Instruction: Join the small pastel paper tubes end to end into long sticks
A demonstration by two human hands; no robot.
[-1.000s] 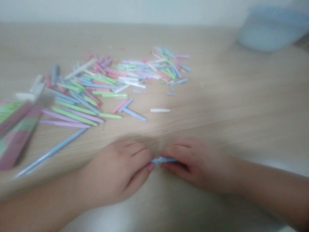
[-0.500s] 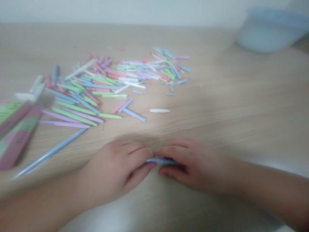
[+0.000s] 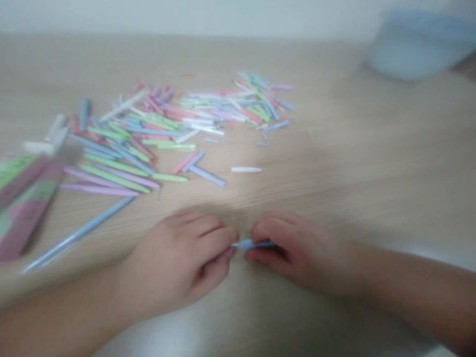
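Observation:
My right hand [image 3: 297, 248] is closed on a blue pen part [image 3: 247, 244], its thumb below and its fingers above. The part lies level and points left, with a thin pale tip. At that tip, the thumb and fingers of my left hand [image 3: 186, 258] are pinched together; what is inside the pinch is mostly hidden. A narrow gap separates the two hands. Just beyond them, a white tapered pen piece [image 3: 246, 170] lies alone on the wooden table [image 3: 353, 173]. A long blue tube [image 3: 80, 234] rests to the left of my left hand.
Loose pen pieces [image 3: 159, 121] in green, pink, purple, blue and white are heaped at the back left and middle. Pink and green printed packs [image 3: 31, 213] stand at the left edge. A pale blue container [image 3: 412, 47] sits at the back right, near the wall [image 3: 186, 17].
The hands came closer together on the blue part, then drew slightly apart, so its thin tip shows now. Everything on the table stays where it was.

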